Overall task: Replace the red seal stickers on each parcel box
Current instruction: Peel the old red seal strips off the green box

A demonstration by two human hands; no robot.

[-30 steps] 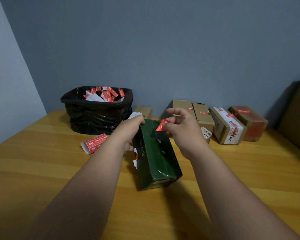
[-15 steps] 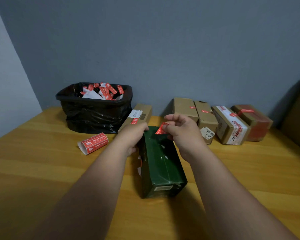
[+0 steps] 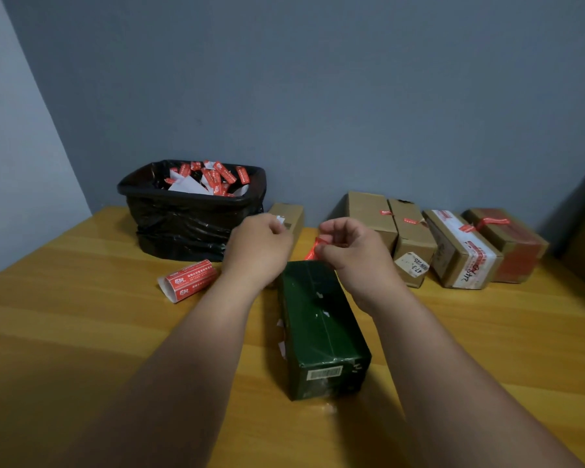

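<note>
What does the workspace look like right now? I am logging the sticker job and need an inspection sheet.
Surface: wooden table, yellow, glossy.
Job's things: green box lying between the forearms; red sticker in the right hand; sticker roll lying on its side; brown boxes in a row along the wall, with red stickers on them.
Clutter: black-lined bin filled with used red stickers and white backing.
Hands: left hand curled, a white scrap at its fingertips; right hand pinches the red sticker.
Cables: nothing seen.
Surroundings: grey-blue wall; dark object at the right edge, unclear.
</note>
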